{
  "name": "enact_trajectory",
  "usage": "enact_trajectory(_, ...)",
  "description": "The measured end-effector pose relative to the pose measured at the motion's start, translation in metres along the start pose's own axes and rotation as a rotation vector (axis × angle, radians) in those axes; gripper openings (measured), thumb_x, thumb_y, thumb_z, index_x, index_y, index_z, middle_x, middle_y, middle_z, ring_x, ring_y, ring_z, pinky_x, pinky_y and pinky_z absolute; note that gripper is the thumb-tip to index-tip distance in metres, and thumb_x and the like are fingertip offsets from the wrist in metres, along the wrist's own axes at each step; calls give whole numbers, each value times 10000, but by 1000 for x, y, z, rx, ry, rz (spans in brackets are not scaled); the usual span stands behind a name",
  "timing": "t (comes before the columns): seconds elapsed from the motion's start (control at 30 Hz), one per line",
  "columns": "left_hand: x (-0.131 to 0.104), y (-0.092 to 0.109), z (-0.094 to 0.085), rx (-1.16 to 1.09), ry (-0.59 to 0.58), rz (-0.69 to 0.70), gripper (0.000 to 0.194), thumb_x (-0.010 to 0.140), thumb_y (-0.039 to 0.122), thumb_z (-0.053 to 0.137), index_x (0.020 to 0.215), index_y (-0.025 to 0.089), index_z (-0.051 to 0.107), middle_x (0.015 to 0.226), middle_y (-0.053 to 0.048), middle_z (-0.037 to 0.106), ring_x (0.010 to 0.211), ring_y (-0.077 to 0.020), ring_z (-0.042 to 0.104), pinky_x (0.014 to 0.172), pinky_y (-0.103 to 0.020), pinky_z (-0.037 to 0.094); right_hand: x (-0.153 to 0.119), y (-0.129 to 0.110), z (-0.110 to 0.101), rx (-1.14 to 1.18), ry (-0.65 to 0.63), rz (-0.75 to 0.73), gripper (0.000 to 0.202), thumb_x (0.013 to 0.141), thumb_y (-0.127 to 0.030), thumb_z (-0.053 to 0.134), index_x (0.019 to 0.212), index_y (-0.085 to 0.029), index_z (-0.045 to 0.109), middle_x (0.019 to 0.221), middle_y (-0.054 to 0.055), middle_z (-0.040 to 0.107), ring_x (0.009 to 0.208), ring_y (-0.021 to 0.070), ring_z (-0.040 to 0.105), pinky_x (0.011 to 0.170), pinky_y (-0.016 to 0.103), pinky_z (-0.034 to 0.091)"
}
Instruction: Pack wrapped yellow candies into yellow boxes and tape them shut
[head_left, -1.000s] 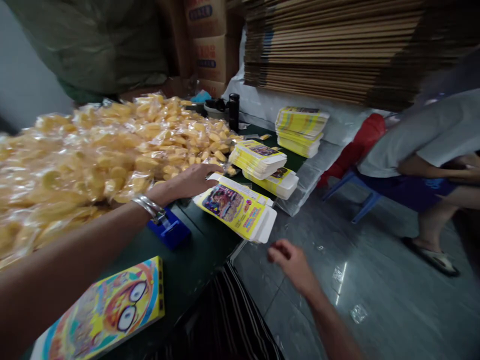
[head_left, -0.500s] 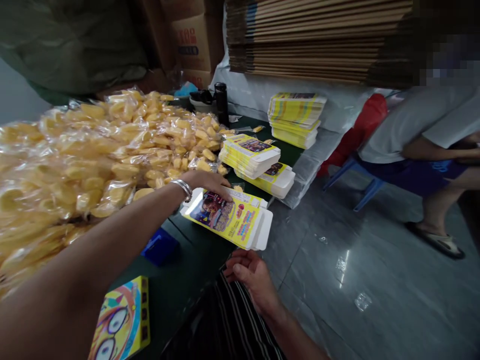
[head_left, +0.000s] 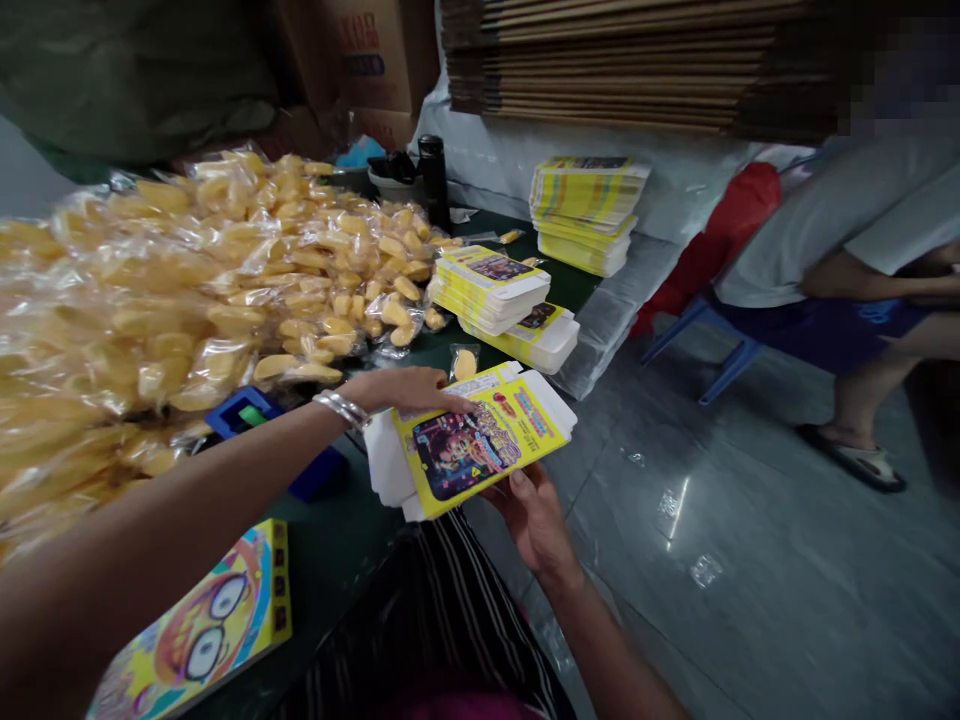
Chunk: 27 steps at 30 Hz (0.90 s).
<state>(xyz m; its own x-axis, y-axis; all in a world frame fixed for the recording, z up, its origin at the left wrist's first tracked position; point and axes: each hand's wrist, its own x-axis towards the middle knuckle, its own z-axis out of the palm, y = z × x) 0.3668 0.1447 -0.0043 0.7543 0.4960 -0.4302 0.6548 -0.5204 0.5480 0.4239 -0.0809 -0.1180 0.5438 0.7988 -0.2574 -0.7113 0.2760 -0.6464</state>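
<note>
A flattened yellow carton (head_left: 469,445) with white end flaps is held tilted over my lap and the table's edge. My left hand (head_left: 420,390), a silver bangle at its wrist, lies along the carton's far edge with fingers on its printed face. From below, my right hand (head_left: 532,515) grips the near edge, thumb at the border and other fingers partly hidden underneath. Just beyond the carton lies a small wrapped yellow piece (head_left: 465,363). Whether the carton is a single layer I cannot tell.
Bagged yellow pieces (head_left: 225,270) heap up on the left. Stacks of flat cartons (head_left: 487,285) stand beyond my hands. A blue tape dispenser-like object (head_left: 319,475) and a finished-looking printed box (head_left: 217,620) lie near my left arm. A seated person (head_left: 817,250) is at right.
The carton has turned round, its picture end now toward my right hand. My right hand has risen and taken its near edge. The view has shifted slightly, showing more of the blue object.
</note>
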Motion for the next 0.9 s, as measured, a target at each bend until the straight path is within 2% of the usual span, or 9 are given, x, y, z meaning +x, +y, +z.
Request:
enact_trajectory(0.17,-33,6,32,-169,-30,-86,616,718,711,685,970,149,695,824,-78,774,655,-221,688,516,-265,438,0,-6,5,69,103,-12,530,623,-320,880,1092,-238,648,1076,24,764,962,236,728,932,411,577)
enact_trajectory(0.23,-46,7,41,-354,-75,-103,642,727,697,684,1080,162,643,926,-100,785,710,-243,726,541,-285,499,0,-11,9,59,105,-32,506,633,-299,863,1089,-235,654,1054,15,771,951,229,732,931,399,579)
enact_trajectory(0.33,-64,10,48,-696,-131,-113,681,665,596,796,1155,163,603,985,-117,783,728,-247,736,606,-326,560,-1,-21,16,30,73,-44,478,662,-295,841,1101,-230,665,1030,10,779,942,230,738,908,386,592)
enact_trajectory(0.5,-91,14,55,-915,6,-156,735,640,527,851,1206,157,564,1022,-138,772,715,-243,734,622,-349,582,0,-35,26,-2,-45,-6,516,656,-284,845,1131,-205,659,1043,41,783,913,249,748,869,396,607)
enact_trajectory(0.67,-107,13,67,-1042,146,-93,688,641,463,879,1165,147,563,1009,-138,763,687,-229,729,611,-341,596,6,-48,32,-75,-132,2,488,657,-294,856,1101,-208,674,1043,43,785,913,253,749,861,393,608)
enact_trajectory(0.77,-111,12,77,-1118,230,-74,669,663,456,873,1176,158,563,1008,-126,763,706,-231,733,613,-337,606,8,-54,32,-93,-192,24,466,687,-362,847,1090,-200,680,1067,61,780,906,254,751,860,395,603)
enact_trajectory(0.9,-112,11,85,-1251,221,-78,562,727,457,836,1143,174,586,986,-116,777,688,-219,734,637,-346,625,8,-52,29,-75,-308,101,545,728,-534,788,1140,-202,661,1120,78,763,985,279,736,922,440,577)
